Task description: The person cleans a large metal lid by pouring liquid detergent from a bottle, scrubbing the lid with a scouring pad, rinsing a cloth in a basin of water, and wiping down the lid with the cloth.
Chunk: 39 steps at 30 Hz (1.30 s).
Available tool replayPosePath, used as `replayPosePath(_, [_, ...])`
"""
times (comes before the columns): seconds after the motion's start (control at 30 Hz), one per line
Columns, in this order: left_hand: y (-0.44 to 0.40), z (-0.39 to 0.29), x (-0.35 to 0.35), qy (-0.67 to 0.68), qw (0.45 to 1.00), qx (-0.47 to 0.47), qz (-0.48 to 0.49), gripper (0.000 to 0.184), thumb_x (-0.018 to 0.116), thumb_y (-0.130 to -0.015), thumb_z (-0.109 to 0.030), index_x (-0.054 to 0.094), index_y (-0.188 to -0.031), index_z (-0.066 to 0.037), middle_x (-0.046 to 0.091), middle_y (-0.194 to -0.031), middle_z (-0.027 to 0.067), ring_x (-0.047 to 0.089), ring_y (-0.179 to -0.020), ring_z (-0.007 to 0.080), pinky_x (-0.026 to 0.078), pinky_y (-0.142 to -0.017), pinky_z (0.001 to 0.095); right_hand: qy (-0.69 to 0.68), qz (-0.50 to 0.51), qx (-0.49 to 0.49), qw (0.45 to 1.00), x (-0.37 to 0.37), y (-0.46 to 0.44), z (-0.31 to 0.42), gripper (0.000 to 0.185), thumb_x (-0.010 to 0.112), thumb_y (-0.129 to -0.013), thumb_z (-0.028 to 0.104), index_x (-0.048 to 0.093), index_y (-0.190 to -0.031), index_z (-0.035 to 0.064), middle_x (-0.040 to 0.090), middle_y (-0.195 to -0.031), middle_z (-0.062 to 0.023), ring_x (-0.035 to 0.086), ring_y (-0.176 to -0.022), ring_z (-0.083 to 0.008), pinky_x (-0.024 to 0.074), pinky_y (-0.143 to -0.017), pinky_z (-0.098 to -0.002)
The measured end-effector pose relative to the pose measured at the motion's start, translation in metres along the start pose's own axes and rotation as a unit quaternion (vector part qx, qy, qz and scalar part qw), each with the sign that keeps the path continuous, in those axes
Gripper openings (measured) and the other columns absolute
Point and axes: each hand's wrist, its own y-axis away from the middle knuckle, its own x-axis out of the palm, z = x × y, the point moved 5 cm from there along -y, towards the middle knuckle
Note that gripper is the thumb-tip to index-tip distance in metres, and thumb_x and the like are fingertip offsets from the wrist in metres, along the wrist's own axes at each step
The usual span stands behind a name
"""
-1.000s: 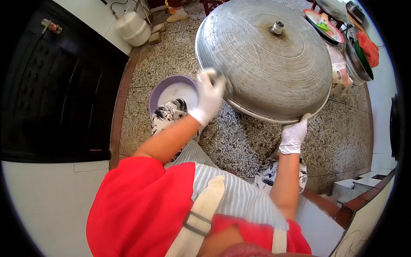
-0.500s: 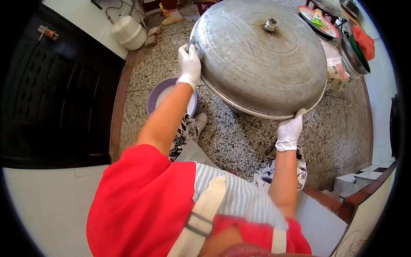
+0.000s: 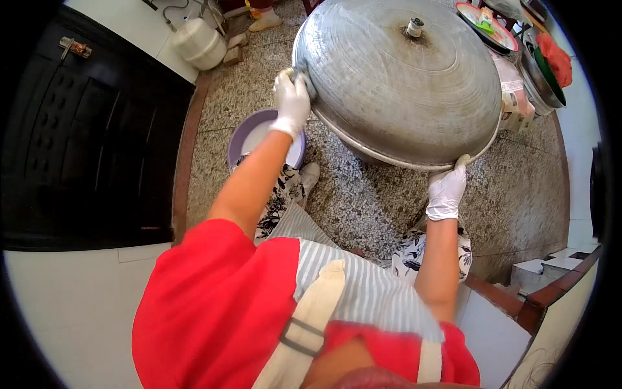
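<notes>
Head cam: left hand's (image 3: 293,107) clutching some grey scrubber (image 3: 303,83) against the lid (image 3: 402,91), right hand's (image 3: 447,188) gripping its near edge.

Speckled grey floor (image 3: 512,194), crossed by thin dark seams.
On it stands a purple basin (image 3: 236,142); farther back, a white tank (image 3: 199,44) beside bricks (image 3: 232,56).

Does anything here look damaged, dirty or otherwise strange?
Yes: a brownish stain lies around the small, cylindrical knob atop the large, domed, grey metal lid. It stands out because the surrounding metal is mostly grey.
</notes>
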Motion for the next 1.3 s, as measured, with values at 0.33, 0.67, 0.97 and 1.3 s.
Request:
replayPosePath(0.33, [0.108,-0.114,-0.010,-0.030,0.973,0.218,0.064,0.025,0.058,-0.083,-0.007,0.050,-0.106,-0.002,0.052,-0.095,0.0140,0.051,-0.091,0.0281,0.039,-0.079,0.0425,0.021,-0.032,-0.009,0.999,0.011,0.008,0.002,0.057,0.043,-0.102,0.036,0.031,-0.145,-0.0004,0.034,-0.151,-0.0133,0.035,-0.136,-0.0283,0.0275,-0.116,-0.0445])
replayPosePath(0.67, [0.077,-0.076,-0.013,-0.092,0.946,0.311,0.013,0.038,0.067,-0.075,-0.002,0.052,-0.109,-0.004,0.050,-0.103,0.0130,0.049,-0.097,0.0292,0.039,-0.088,0.0419,-0.005,-0.005,0.000,1.000,-0.001,-0.002,-0.005,0.054,0.048,-0.101,0.033,0.035,-0.143,0.0029,0.038,-0.149,-0.0119,0.039,-0.133,-0.0276,0.0287,-0.116,-0.0448])
replayPosePath(0.97, [0.041,-0.055,-0.006,-0.086,0.993,0.074,-0.014,0.027,0.053,-0.094,-0.019,0.050,-0.108,0.004,0.053,-0.102,0.0211,0.048,-0.099,0.0354,0.037,-0.091,0.0471,-0.015,-0.004,-0.004,1.000,-0.002,-0.004,-0.006,0.056,0.048,-0.100,0.036,0.036,-0.142,0.0009,0.038,-0.149,-0.0118,0.040,-0.132,-0.0276,0.0308,-0.114,-0.0430])
replayPosePath(1.3, [0.126,-0.170,0.024,-0.107,0.913,0.374,0.122,0.043,0.076,-0.061,-0.011,0.057,-0.100,-0.016,0.055,-0.097,0.0066,0.052,-0.095,0.0253,0.039,-0.082,0.0434,0.014,0.003,-0.019,1.000,0.000,-0.003,0.002,0.058,0.044,-0.102,0.037,0.031,-0.143,-0.0028,0.035,-0.149,-0.0150,0.038,-0.133,-0.0279,0.0294,-0.115,-0.0400])
